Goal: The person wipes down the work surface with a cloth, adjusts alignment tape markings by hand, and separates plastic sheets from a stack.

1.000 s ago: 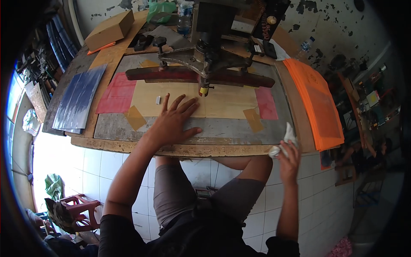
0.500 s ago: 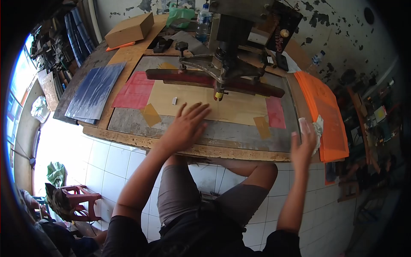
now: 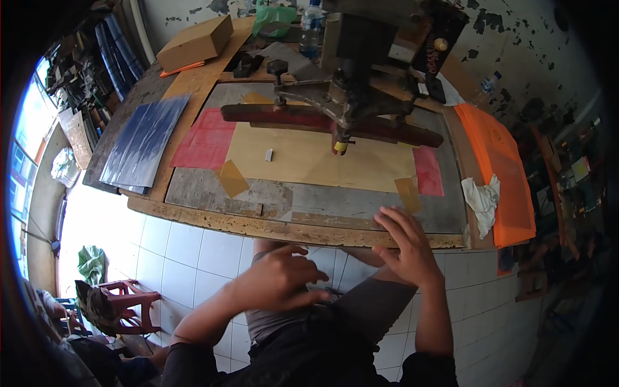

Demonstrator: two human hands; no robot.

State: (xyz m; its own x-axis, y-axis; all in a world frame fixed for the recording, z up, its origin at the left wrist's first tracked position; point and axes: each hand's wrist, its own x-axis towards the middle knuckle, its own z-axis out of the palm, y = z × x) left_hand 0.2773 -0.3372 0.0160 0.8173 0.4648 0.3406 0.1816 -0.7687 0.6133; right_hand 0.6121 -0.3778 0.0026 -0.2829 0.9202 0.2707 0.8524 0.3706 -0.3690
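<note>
My left hand (image 3: 278, 278) hangs above my lap in front of the table edge, fingers loosely bent and apart, holding nothing. Near the table's front edge, my right hand (image 3: 407, 250) has its fingers spread and is empty. A crumpled white cloth (image 3: 481, 201) lies at the right, beside the stack of orange sheets (image 3: 500, 174). Taped on the grey plate (image 3: 213, 193) is a beige sheet (image 3: 303, 155) with a small white piece (image 3: 269, 155) on it. Above them stands a press head with a dark red bar (image 3: 290, 117).
Blue plastic sheets (image 3: 145, 142) lie at the left, with a cardboard box (image 3: 195, 44) behind. A water bottle (image 3: 311, 32) and green bag (image 3: 273, 18) are at the back. A red stool (image 3: 132, 306) stands on the floor at left. Part of another person shows at lower left.
My left hand has left the beige sheet and drawn back over my lap. My right hand has let go of the white cloth beside the orange sheets and moved left.
</note>
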